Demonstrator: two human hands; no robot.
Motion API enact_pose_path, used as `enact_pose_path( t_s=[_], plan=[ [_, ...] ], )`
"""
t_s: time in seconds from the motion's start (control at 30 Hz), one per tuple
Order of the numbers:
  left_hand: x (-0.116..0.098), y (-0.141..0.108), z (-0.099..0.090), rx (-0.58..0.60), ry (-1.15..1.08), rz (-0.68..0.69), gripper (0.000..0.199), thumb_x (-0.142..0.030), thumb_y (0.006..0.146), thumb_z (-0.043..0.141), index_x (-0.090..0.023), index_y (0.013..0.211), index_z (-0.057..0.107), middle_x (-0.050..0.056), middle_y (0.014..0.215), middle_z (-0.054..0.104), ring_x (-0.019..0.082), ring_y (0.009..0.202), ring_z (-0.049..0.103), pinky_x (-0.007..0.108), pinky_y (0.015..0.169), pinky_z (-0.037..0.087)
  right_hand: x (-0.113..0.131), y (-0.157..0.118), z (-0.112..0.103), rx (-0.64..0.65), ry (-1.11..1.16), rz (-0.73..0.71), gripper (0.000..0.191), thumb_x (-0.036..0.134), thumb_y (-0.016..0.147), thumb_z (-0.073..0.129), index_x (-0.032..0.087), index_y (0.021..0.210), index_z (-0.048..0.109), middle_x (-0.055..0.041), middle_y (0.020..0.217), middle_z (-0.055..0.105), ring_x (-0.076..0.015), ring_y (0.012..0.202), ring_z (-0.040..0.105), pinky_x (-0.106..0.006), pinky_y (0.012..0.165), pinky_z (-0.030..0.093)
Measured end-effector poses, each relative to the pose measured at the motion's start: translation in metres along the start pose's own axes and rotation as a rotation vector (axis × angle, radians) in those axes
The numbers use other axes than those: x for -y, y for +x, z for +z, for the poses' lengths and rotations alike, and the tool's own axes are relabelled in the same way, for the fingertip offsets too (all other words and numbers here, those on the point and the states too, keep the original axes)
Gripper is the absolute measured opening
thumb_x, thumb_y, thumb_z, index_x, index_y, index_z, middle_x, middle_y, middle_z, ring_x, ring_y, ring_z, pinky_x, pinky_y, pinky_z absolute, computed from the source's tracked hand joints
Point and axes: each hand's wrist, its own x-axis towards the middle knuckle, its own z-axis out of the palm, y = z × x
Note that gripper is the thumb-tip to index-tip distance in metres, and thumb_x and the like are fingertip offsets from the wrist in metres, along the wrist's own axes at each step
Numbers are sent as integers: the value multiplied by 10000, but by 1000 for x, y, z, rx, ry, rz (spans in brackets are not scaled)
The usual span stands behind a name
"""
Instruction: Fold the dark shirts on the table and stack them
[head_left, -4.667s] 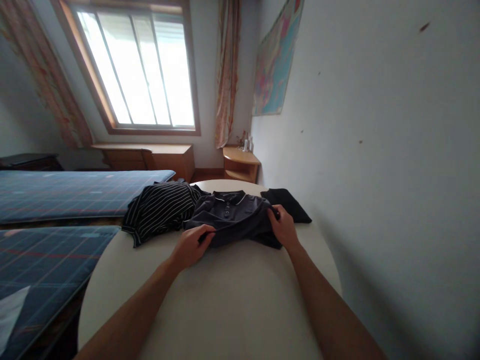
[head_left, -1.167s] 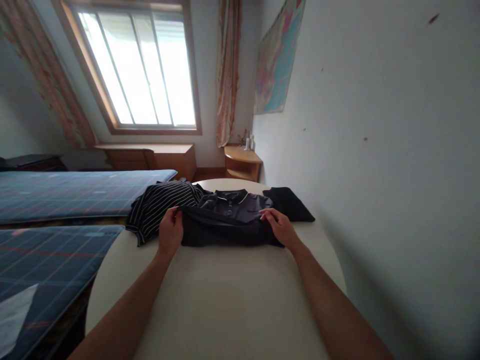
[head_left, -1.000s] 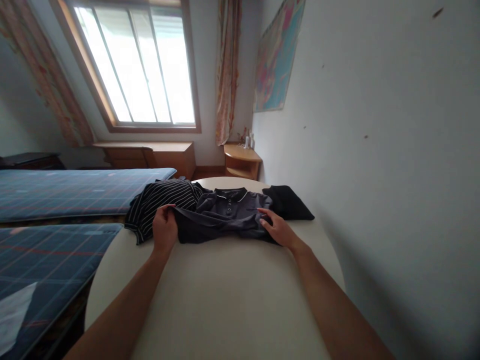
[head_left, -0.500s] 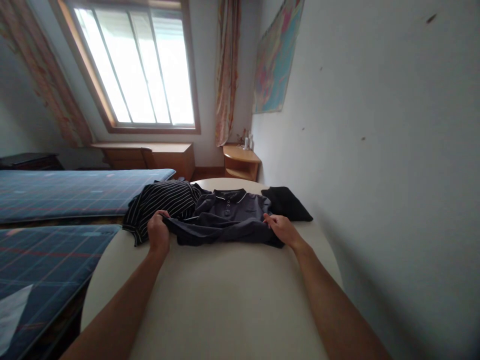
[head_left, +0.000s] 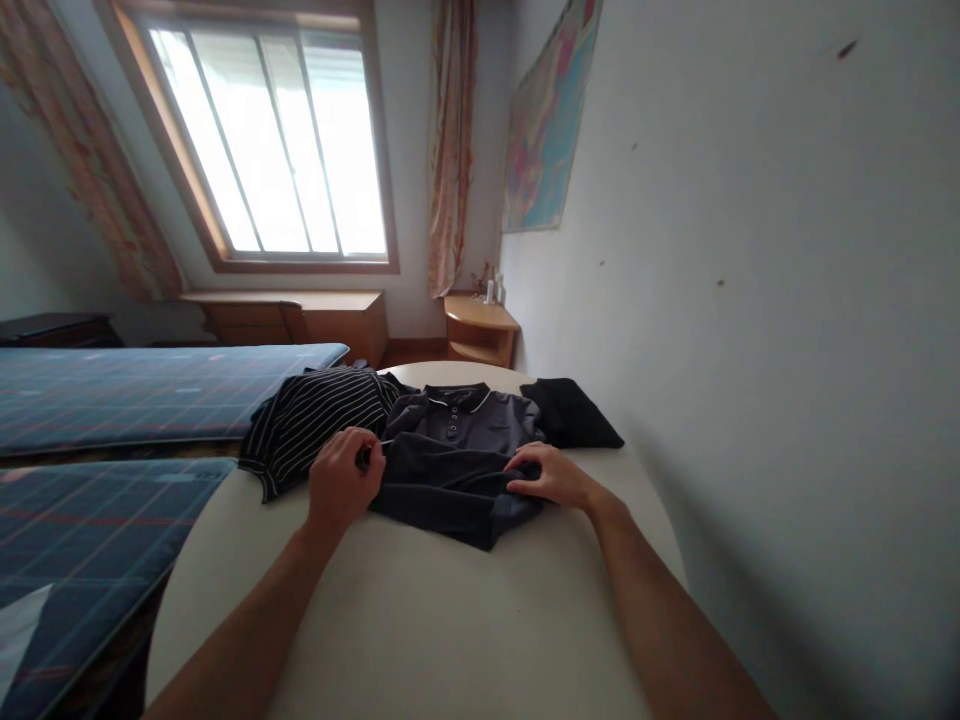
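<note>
A dark grey polo shirt (head_left: 480, 425) with a black collar lies on the table, its collar away from me and its lower part folded up over the front. My left hand (head_left: 346, 482) is at the shirt's left edge, fingers curled round to the thumb with dark cloth at the pinch. On the right edge of the folded part rests my right hand (head_left: 556, 476), its thumb and fingers apart on the cloth. A black striped garment (head_left: 319, 415) lies left of the shirt. Behind my right hand is a folded black garment (head_left: 576, 412).
The round white table (head_left: 450, 620) is in front of me. Beds with blue plaid mattresses (head_left: 112, 395) stand on the left, and a bare wall (head_left: 787, 400) runs along the right. A wooden corner shelf (head_left: 484, 315) and a low desk (head_left: 345, 300) stand beyond.
Both hands have moved inward from the shirt's lower corners, the left one farther. The lower part of the shirt has come nearer to me and now hangs into a point at the front.
</note>
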Motion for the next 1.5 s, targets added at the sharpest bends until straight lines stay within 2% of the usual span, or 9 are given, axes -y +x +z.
enact_pose_path(
  t_s=[0.27,0.5,0.8,0.97,1.1,1.2,1.3,1.4,1.5],
  plan=[
    [-48,-31,17,778,-232,409,323,-336,874,644,-257,1186,620,50,1125,697,213,1019,650,303,873,498,5,-1,-6,-166,197,62,276,456,861,629,221,952,742,-52,941,736,-225,902,657,-362,854,500],
    [-36,-36,28,794,-129,382,221,-257,866,649,-256,1085,677,43,1058,709,219,988,652,298,850,504,-6,2,-11,-548,452,75,376,541,867,601,230,1073,645,-26,882,664,-168,769,609,-287,688,499],
    [-47,-28,14,822,-179,209,198,-212,858,577,-218,1004,710,21,895,730,173,775,659,249,703,464,-4,-5,-18,-466,733,105,397,522,816,650,244,1099,624,25,720,592,-126,573,532,-257,552,460],
    [-61,-23,-7,1269,-469,37,191,-339,803,686,-187,907,737,-17,689,669,119,584,566,206,520,381,-3,-11,-21,-347,857,128,430,570,864,536,223,1084,663,30,661,611,-73,374,401,-292,541,499],
    [-75,-29,-8,1676,-717,-77,358,-514,860,641,-197,985,753,36,755,724,149,585,636,226,522,448,-9,-6,-18,-361,809,125,381,518,859,589,215,1071,676,10,712,651,-96,447,507,-293,588,525],
    [-83,-39,3,1354,-682,0,356,-473,936,554,-213,1106,728,81,940,750,193,805,698,290,718,543,-14,-1,-12,-428,584,190,376,505,844,621,181,1027,676,-5,720,659,-118,514,557,-283,583,508],
    [-84,-48,15,1025,-500,300,471,-341,866,677,-299,1331,615,85,1394,581,280,1289,518,437,1085,409,-19,1,-6,-410,295,197,340,463,847,631,175,1015,692,-29,791,690,-153,675,631,-277,654,508],
    [-82,-53,18,1097,-409,466,554,-357,800,764,-373,1332,612,46,1556,394,351,1438,319,533,1161,289,-24,0,-3,-304,139,213,296,425,863,616,190,1020,704,-34,844,710,-169,768,666,-274,714,509],
    [-86,-53,12,1175,-452,501,407,-461,773,787,-371,1165,724,40,1429,509,320,1356,428,463,1129,355,-29,-2,-4,-276,66,336,273,374,875,601,191,1060,684,-24,816,715,-155,664,666,-263,661,498]
  ],
)
